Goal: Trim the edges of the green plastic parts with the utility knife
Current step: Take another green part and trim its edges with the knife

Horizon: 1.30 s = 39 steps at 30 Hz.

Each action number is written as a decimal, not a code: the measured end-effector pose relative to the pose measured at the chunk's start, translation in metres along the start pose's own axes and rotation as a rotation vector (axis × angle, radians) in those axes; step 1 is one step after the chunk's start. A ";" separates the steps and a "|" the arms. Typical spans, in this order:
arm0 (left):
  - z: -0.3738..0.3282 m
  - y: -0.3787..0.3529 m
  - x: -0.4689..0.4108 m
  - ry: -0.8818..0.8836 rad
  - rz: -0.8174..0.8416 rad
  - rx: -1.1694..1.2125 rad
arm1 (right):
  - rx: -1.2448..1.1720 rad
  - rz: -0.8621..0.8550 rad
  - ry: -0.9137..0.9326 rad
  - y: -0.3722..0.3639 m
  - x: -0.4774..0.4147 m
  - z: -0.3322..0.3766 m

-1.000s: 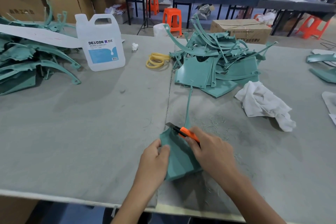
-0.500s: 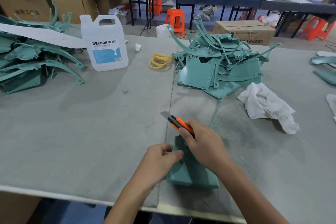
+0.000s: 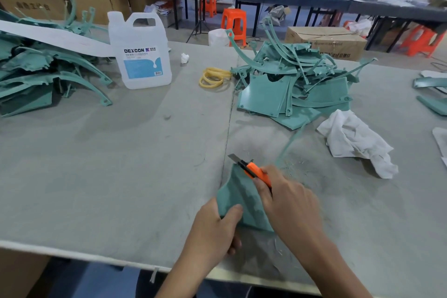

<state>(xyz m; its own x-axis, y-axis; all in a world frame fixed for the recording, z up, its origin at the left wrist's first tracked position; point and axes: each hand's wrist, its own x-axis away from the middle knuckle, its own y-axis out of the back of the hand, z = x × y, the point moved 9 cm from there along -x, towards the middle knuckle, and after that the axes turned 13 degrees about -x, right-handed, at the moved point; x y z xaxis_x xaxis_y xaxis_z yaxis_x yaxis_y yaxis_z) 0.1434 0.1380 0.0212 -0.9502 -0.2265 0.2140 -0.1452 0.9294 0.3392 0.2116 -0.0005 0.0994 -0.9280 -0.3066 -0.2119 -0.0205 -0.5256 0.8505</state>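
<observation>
Green plastic parts take up much of the one grey table [image 3: 96, 164]. They lie in two heaps, a left heap [image 3: 36, 75] at the table's left end and a middle heap [image 3: 290, 80] further right. Two loose pieces [image 3: 430, 82] lie at the right edge, too tangled with the rest to count singly. One white jug [image 3: 140, 55] marked DEXCON stands upright just beside the left heap. One crumpled white rag [image 3: 353, 140] lies near the middle heap. The one held part [image 3: 238, 198] sits at the near edge. The left hand [image 3: 212, 232] grips its near corner, thumb on top. The right hand [image 3: 290, 205] is closed round one orange utility knife [image 3: 254, 170], whose blade juts past the part's far corner. A bunch of yellow rings [image 3: 214, 77] lies between jug and middle heap; their number cannot be told.
</observation>
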 end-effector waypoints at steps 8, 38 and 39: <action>-0.005 0.004 0.003 -0.017 -0.015 0.018 | 0.093 0.028 0.013 -0.002 -0.005 0.000; -0.070 0.077 0.009 -0.319 -0.445 -0.701 | -0.503 0.061 0.048 0.009 0.030 0.018; -0.068 0.076 0.008 -0.315 -0.437 -0.712 | -0.473 0.074 0.061 0.008 0.029 0.020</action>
<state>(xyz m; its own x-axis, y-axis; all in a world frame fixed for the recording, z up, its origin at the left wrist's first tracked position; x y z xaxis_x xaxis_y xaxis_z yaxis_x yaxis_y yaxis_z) 0.1435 0.1867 0.1108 -0.8969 -0.3307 -0.2937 -0.4064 0.3538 0.8424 0.1769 0.0018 0.1097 -0.8970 -0.3948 -0.1990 0.2290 -0.7999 0.5547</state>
